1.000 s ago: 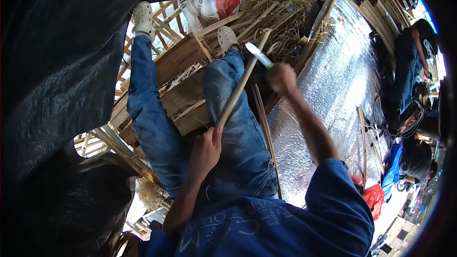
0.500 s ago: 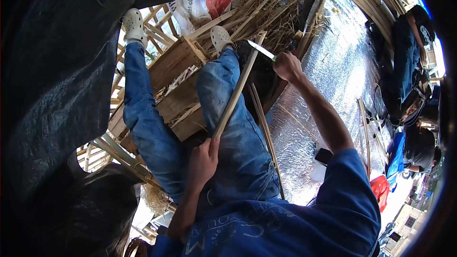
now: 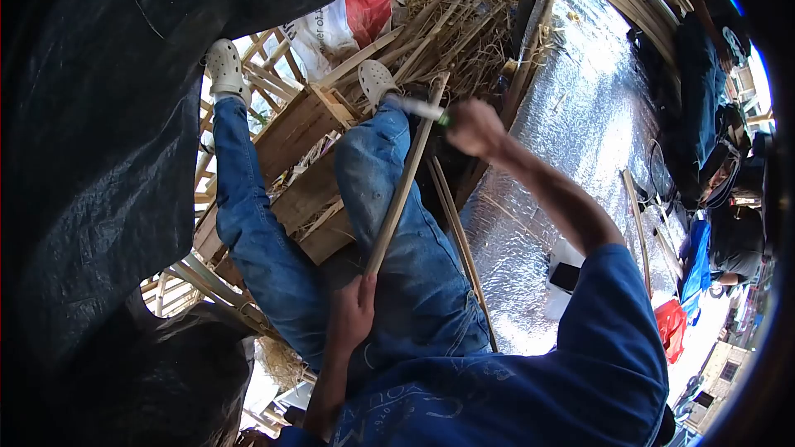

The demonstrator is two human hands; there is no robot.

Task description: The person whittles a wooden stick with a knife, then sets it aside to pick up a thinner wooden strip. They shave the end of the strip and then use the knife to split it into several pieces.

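Note:
My left hand [image 3: 351,314] is closed round the lower end of a long, pale strip of bamboo or wood [image 3: 403,190]. The strip slants up and away across my right thigh, over the blue jeans [image 3: 373,170]. In my right hand [image 3: 475,128] is a knife [image 3: 421,108] with a green handle end showing by the fist. Its blade, smeared by motion, lies across the strip near the far end and points left.
Wooden crates [image 3: 298,128] stand between and beyond my legs. Straw and split sticks [image 3: 464,25] pile up ahead. To the right lies a silvery foil sheet [image 3: 596,116] with a phone [image 3: 565,276] on it. A black tarp [image 3: 99,141] hangs at left; another person [image 3: 704,91] is at far right.
The knife and my right hand have moved left and slightly down, so the blade now crosses the strip. My left hand keeps its grip, a little lower in view.

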